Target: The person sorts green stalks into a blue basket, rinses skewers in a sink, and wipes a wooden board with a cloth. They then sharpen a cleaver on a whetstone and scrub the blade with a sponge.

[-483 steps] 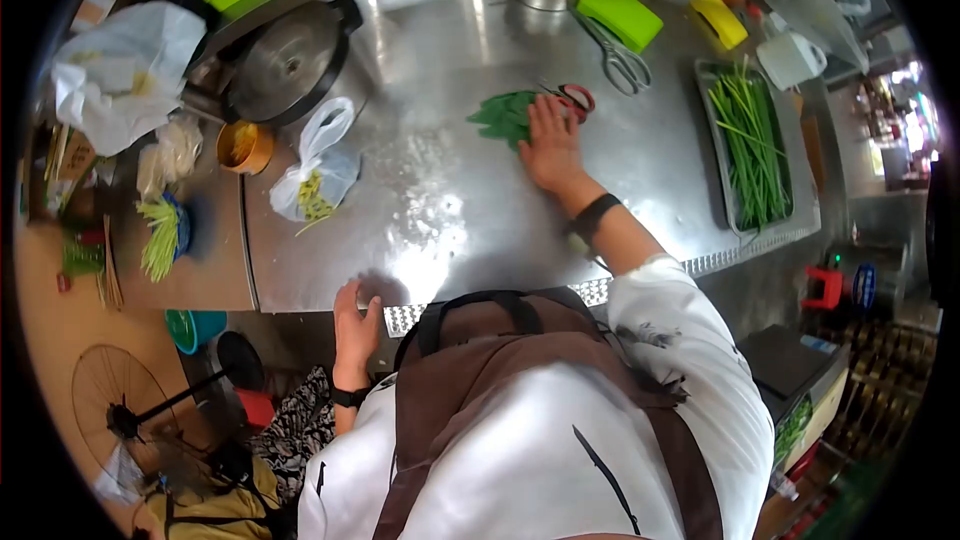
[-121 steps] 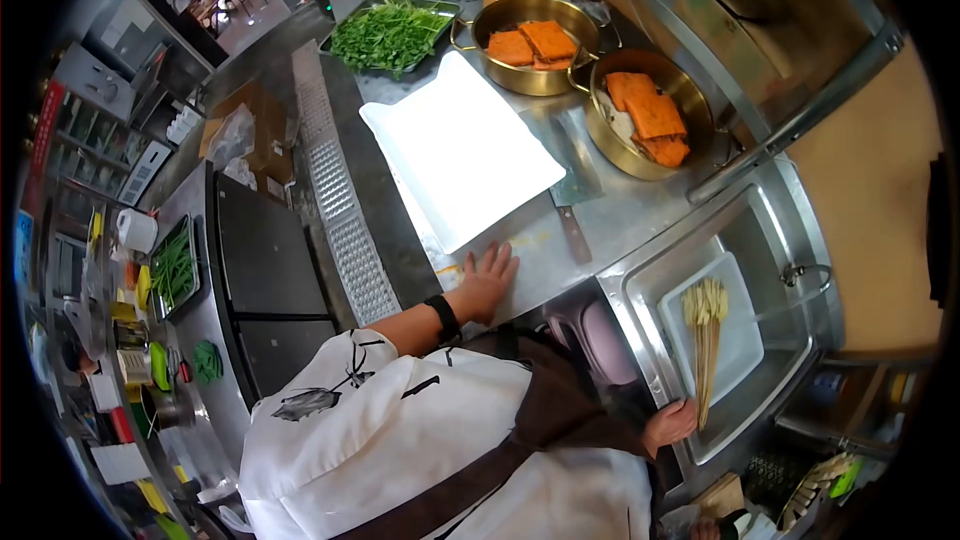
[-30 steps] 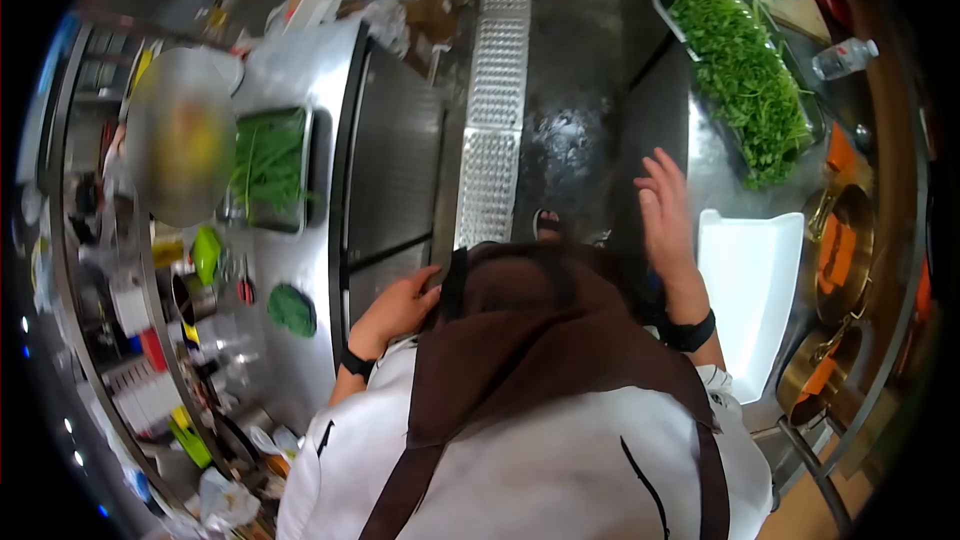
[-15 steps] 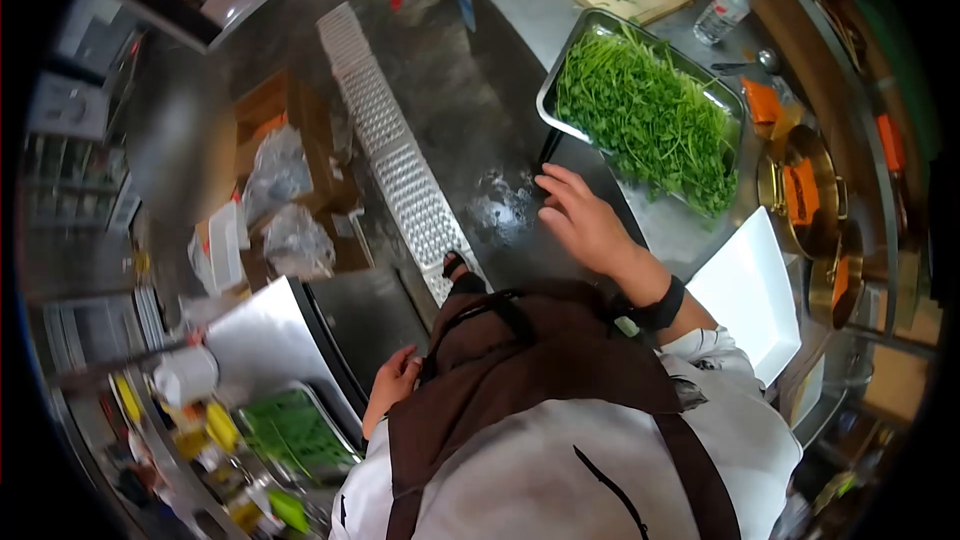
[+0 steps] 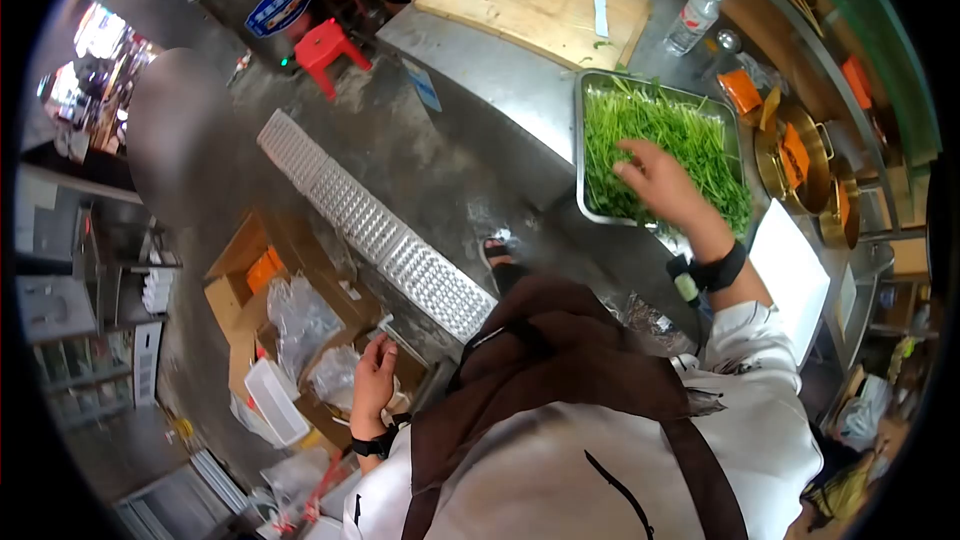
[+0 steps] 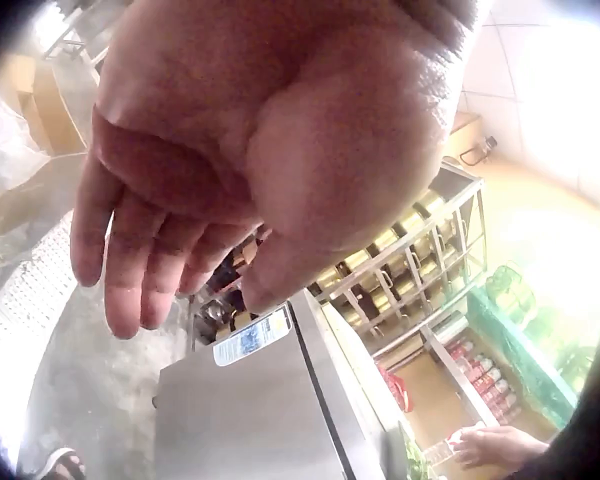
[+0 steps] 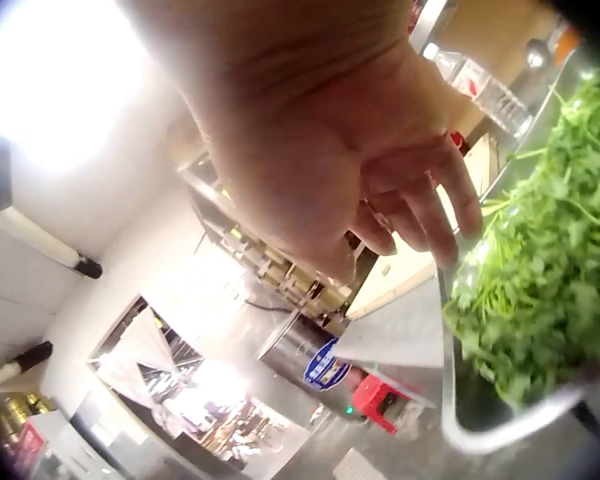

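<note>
Currently, the right hand [image 5: 655, 180] is positioned over the left part of the leafy greens [image 5: 690, 130]. Its fingers are loosely bent and moderately apart, and the hand is free of any load. Contact between the fingertips and the greens cannot be determined. The greens fill a metal tray [image 5: 581, 202] on the right side of the scene, at the edge of the counter [image 5: 455, 65]; some stems and leaves overlap the rim.

The left hand [image 5: 374, 377] is held in the air near the person's waist, likewise free, with its fingers relaxed and lightly bent. In the head view, it appears just beside the cardboard box [image 5: 232, 300], which contains clear plastic bags [image 5: 300, 328].

On the far side of the tray are a wooden board [image 5: 530, 5] and, to the right of the board, an upright water bottle [image 5: 693, 24]. To the right of the tray are two brass pots [image 5: 820, 155] with orange slabs [image 5: 794, 155] inside. On the near side is a tilted white tray [image 5: 790, 265]. A red stool [image 5: 330, 52] stands on the floor at far left, next to a large metal drum [image 5: 240, 12] with a blue label.
</note>
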